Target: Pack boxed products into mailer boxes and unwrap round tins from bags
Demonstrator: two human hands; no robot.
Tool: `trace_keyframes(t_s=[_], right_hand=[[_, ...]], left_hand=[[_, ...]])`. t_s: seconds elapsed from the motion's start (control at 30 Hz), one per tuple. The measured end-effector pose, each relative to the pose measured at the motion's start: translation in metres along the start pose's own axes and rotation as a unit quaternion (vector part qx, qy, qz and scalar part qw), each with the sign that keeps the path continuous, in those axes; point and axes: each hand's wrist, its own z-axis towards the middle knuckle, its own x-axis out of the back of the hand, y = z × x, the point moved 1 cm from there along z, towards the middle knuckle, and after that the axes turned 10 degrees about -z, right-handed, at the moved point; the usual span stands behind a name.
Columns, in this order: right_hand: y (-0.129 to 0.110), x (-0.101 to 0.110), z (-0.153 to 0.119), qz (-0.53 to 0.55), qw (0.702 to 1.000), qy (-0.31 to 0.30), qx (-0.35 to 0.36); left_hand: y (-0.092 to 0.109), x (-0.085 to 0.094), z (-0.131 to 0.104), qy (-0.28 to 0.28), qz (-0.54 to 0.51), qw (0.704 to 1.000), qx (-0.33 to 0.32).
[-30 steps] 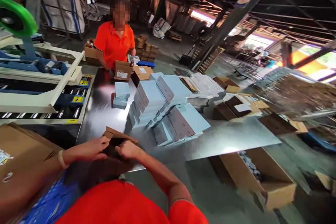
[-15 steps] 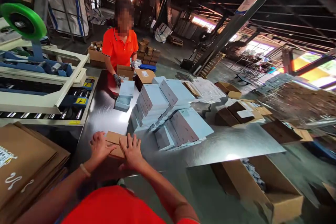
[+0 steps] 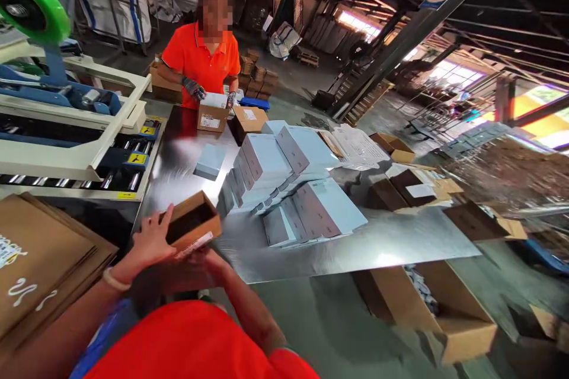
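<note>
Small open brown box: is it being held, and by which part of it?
Yes, the small brown box: the left hand has its grip on the left end. The right hand is below; its contact is unclear.

Head-worn view, facing forward, downward, table (image 3: 377,243) near

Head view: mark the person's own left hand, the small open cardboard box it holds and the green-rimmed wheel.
Left hand (image 3: 150,243): head view, back of the hand.
Small open cardboard box (image 3: 201,233): head view, outer side wall.
Green-rimmed wheel (image 3: 16,10): head view, hub.
</note>
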Motion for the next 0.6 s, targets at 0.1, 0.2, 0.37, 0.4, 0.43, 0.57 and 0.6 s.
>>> trace_keyframes(t_s=[0.1, 0.2, 0.37, 0.4, 0.43, 0.57, 0.6], right_hand=[[-0.019, 0.038, 0.013, -0.004, 0.997, 0.081, 0.007], [-0.059, 0.093, 0.035, 0.026, 0.983, 0.177, 0.049], [-0.101, 0.126, 0.083, 0.072, 0.974, 0.197, 0.085], [-0.105, 0.125, 0.092, 0.079, 0.974, 0.193, 0.088], [-0.107, 0.123, 0.100, 0.085, 0.974, 0.189, 0.091], [-0.118, 0.123, 0.130, 0.108, 0.971, 0.176, 0.118], [-0.122, 0.124, 0.138, 0.110, 0.970, 0.174, 0.132]], left_hand=[[0.019, -0.004, 0.008, -0.033, 0.132, 0.990, -0.032], [0.018, -0.014, 0.016, -0.030, 0.171, 0.984, -0.050], [0.012, -0.019, 0.025, -0.014, 0.174, 0.982, -0.071], [0.012, -0.020, 0.026, -0.015, 0.176, 0.982, -0.070], [0.012, -0.020, 0.026, -0.016, 0.178, 0.982, -0.068], [0.011, -0.025, 0.030, -0.011, 0.167, 0.984, -0.064], [0.011, -0.027, 0.030, -0.008, 0.161, 0.985, -0.063]])
